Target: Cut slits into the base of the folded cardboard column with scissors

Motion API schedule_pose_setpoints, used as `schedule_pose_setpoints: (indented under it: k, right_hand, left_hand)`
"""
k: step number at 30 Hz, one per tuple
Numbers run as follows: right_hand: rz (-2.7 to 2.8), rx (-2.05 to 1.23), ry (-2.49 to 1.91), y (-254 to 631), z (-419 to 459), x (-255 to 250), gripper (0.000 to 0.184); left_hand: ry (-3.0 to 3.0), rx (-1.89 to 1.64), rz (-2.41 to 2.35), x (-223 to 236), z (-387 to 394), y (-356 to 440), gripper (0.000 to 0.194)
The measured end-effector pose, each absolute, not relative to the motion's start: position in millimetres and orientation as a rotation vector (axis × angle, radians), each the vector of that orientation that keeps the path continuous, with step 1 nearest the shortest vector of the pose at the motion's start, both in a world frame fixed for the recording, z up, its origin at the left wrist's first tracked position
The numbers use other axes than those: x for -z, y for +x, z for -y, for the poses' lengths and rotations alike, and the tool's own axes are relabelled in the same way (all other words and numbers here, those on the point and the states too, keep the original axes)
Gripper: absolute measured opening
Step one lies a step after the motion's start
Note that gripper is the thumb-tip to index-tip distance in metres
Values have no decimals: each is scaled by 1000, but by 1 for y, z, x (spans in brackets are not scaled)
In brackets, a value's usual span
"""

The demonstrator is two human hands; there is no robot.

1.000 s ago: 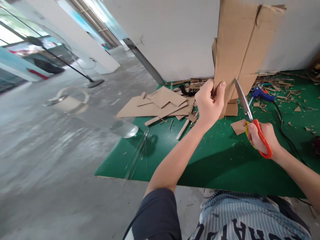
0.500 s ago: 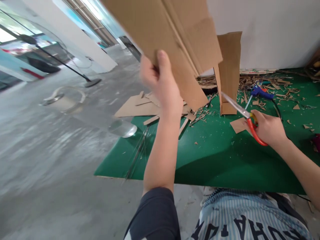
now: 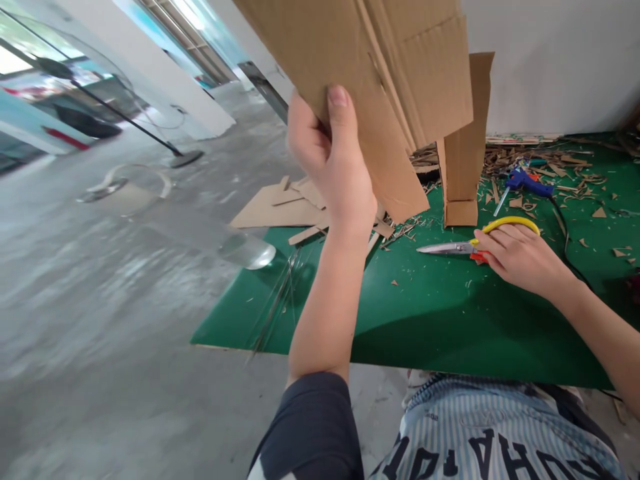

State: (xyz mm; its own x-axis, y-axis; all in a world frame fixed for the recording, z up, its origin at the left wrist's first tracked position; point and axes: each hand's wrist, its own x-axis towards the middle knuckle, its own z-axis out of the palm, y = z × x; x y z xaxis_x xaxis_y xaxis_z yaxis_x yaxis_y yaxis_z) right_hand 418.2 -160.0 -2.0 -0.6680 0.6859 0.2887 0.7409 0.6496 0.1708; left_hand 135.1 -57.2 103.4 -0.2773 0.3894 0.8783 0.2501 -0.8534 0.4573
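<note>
My left hand is raised and pinches a large folded sheet of brown cardboard, thumb on the near face, holding it up high over the green mat. A narrow cardboard flap hangs from it down to the mat. My right hand rests low on the mat with its fingers curled around the yellow and orange handles of a pair of scissors. The scissors lie flat with blades closed, pointing left.
Flat cardboard offcuts lie at the mat's far left edge. Small scraps litter the far right, around a blue glue gun with a black cord. A clear glass and thin rods lie at the mat's left. A white wall stands behind.
My left hand lifted the cardboard up and to the left, tilting it. My right hand lowered the scissors from upright to flat on the mat, blades now closed.
</note>
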Motion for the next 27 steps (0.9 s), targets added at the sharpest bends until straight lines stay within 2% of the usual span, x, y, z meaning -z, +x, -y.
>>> schedule_pose_setpoints:
  k: [2, 5, 7, 11, 15, 23, 27]
  right_hand:
    - [2663, 374, -1121, 418, 158, 3, 36]
    - [2579, 324, -1002, 422, 155, 5, 29]
    - [2494, 401, -916, 424, 155, 6, 27]
    - [2375, 643, -929, 425, 165, 4, 49]
    - [2343, 599, -998, 419, 173, 3, 63]
    - [2380, 406, -1103, 416, 173, -1, 63]
    - [2093, 143, -1170, 419, 172, -2, 65]
  left_hand:
    - [1794, -2316, -708, -103, 58, 142, 41]
    - [1723, -2168, -653, -103, 66, 155, 41]
    - [1675, -2038, -670, -104, 75, 164, 38]
    - [1706, -1848, -720, -106, 93, 174, 31]
    - [1663, -1758, -778, -102, 96, 178, 27]
    - [1665, -1572, -667, -100, 97, 184, 23]
    - [1653, -1466, -577, -102, 100, 180, 18]
